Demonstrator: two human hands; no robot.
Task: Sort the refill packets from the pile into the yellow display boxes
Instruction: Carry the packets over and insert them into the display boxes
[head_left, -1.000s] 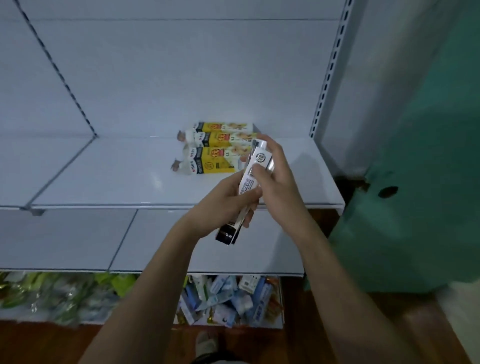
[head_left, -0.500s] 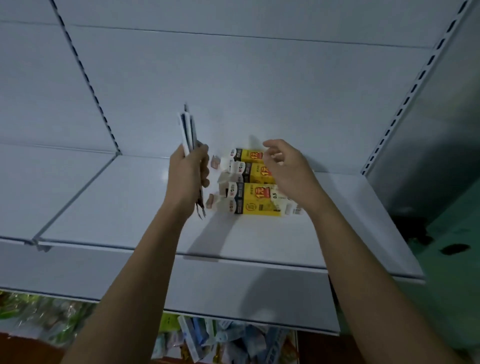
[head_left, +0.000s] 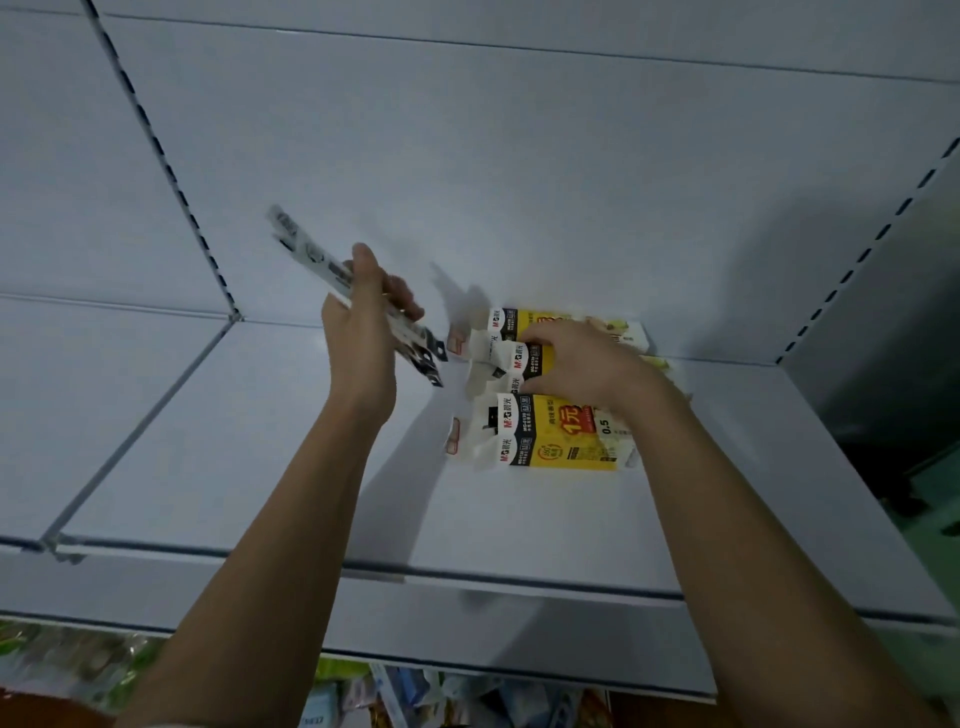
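Head view: left hand (head_left: 358, 338) gripping a slim bundle of refill packets (head_left: 332, 275), tilted, above the white shelf (head_left: 260, 441). Right hand (head_left: 582, 364) resting on the middle yellow box (head_left: 524, 358), fingers curled round its edge. Three yellow boxes lying side by side at the shelf's back, nearest one (head_left: 550, 434) open-flapped.

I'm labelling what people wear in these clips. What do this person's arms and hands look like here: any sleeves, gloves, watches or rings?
Both forearms are bare as far as the frame's bottom edge, with no sleeve in view. The left hand and right hand wear no gloves. No watch, bracelet or ring shows on either wrist or on the visible fingers.
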